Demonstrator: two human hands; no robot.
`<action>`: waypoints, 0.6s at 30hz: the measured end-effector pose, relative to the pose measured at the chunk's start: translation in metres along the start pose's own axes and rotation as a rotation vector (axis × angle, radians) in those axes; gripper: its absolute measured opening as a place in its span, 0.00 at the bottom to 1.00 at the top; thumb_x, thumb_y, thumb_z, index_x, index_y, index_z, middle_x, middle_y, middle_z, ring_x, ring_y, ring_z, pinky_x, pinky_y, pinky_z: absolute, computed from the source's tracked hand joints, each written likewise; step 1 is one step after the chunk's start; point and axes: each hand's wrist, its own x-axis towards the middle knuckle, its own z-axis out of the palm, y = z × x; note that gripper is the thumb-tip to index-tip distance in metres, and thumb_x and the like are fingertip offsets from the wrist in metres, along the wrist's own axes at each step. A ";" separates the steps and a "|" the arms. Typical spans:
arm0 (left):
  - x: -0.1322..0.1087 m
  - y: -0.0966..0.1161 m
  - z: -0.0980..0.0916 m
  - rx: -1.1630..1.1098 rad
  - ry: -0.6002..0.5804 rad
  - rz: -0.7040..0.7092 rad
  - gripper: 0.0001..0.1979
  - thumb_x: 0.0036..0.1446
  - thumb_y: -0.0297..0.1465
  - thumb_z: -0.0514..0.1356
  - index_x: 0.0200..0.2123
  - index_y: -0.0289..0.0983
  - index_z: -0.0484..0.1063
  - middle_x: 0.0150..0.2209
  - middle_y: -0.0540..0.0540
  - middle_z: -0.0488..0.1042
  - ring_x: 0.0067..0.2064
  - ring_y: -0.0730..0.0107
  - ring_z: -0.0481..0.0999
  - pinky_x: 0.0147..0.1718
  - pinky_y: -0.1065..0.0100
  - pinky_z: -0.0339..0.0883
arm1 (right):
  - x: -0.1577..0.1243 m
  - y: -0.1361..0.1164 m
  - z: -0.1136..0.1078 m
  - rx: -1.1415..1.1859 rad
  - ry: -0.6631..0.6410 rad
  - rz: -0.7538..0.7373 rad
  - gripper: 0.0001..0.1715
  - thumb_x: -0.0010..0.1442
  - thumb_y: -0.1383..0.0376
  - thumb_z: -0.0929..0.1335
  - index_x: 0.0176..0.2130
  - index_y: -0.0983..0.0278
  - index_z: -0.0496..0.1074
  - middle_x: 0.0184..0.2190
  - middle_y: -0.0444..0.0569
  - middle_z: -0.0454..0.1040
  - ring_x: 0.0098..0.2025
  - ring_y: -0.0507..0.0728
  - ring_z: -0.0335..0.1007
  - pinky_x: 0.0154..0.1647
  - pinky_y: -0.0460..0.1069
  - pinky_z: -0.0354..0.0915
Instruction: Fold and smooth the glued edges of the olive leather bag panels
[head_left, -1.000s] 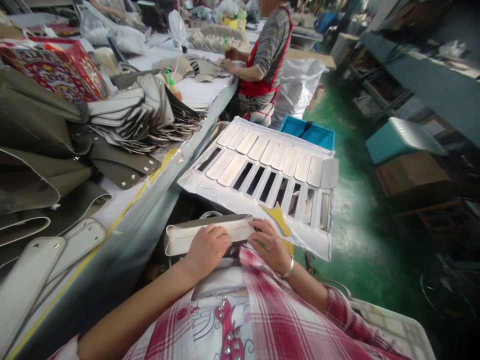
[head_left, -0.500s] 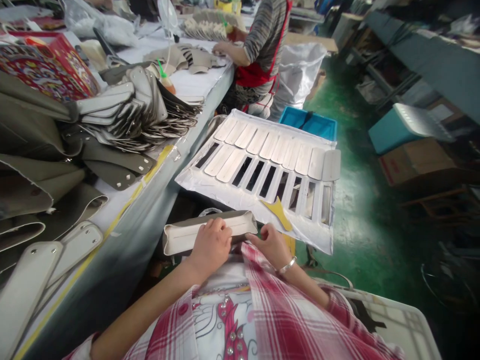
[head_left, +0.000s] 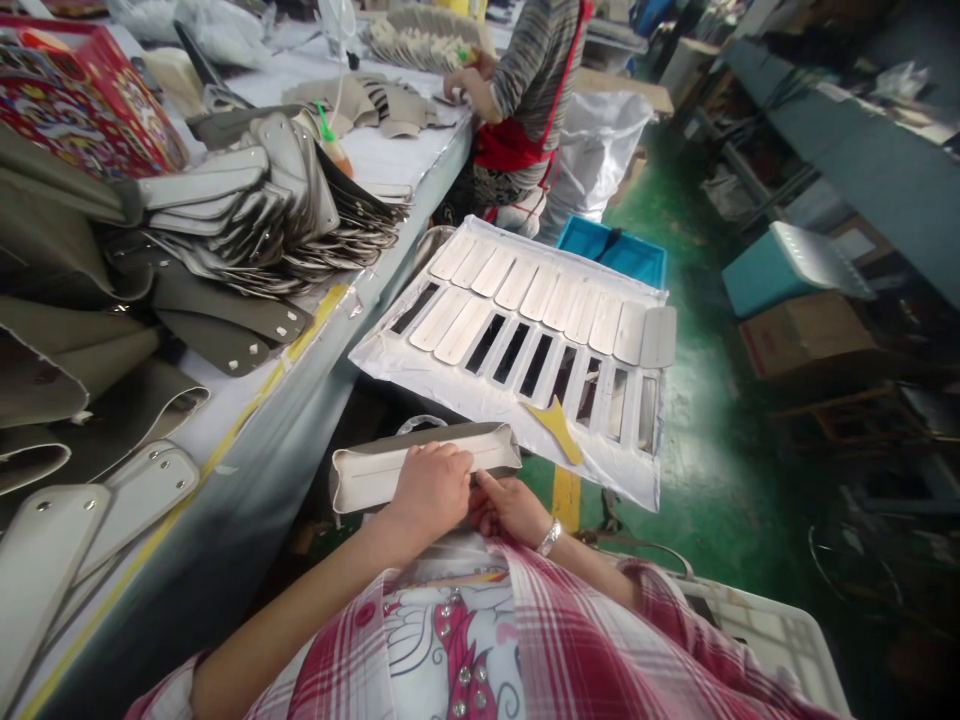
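Here we are above the lap: the left hand (head_left: 431,490) sits on top of the folded leather piece (head_left: 390,468), its grip clenched over the near edge. The piece is held in the air just off the table (head_left: 300,335), long axis running 9 to 3 o'clock, open ends curling up. The right hand (head_left: 514,508) is tucked in at 4 o'clock of the left, fingers sliding under it toward the piece's underside. Whether that grip has closed on the leather I cannot tell, as the left hand covers the fingertips.

My read is that this is a pressing and shaping hold. It looks best done with the thumb flat along the fold, pressure even from end to end, and the two layers kept square so the cream lining doesn't creep.

Room now. The table's edge is close at 9 o'clock, and the heap of leather parts (head_left: 300,220) is piled on it at 10. The slotted white board (head_left: 600,470) juts in at 1 o'clock with a yellow cut-out (head_left: 556,428) near its lip, so watch that corner. A white crate (head_left: 780,630) sits at 4 o'clock. A co-worker (head_left: 525,90) works at 12, well apart.
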 end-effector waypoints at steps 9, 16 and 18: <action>-0.052 -0.047 -0.027 0.087 0.027 -0.058 0.08 0.58 0.35 0.54 0.30 0.38 0.68 0.34 0.46 0.70 0.40 0.60 0.66 0.38 0.60 0.57 | 0.003 -0.001 0.029 0.136 0.063 -0.071 0.30 0.55 0.45 0.63 0.18 0.67 0.68 0.15 0.47 0.71 0.13 0.48 0.60 0.16 0.44 0.54; -0.060 -0.054 -0.022 0.035 0.094 -0.119 0.10 0.59 0.31 0.51 0.28 0.38 0.69 0.32 0.47 0.69 0.39 0.61 0.65 0.37 0.60 0.54 | 0.004 -0.009 0.053 0.111 0.088 -0.054 0.31 0.54 0.45 0.64 0.18 0.67 0.68 0.14 0.48 0.71 0.12 0.48 0.59 0.15 0.44 0.54; -0.059 -0.053 -0.022 0.026 0.102 -0.123 0.09 0.58 0.31 0.51 0.27 0.38 0.68 0.32 0.47 0.69 0.39 0.61 0.65 0.37 0.59 0.54 | 0.004 -0.009 0.059 0.077 0.072 -0.050 0.31 0.55 0.45 0.63 0.18 0.68 0.68 0.15 0.49 0.71 0.12 0.47 0.59 0.15 0.43 0.54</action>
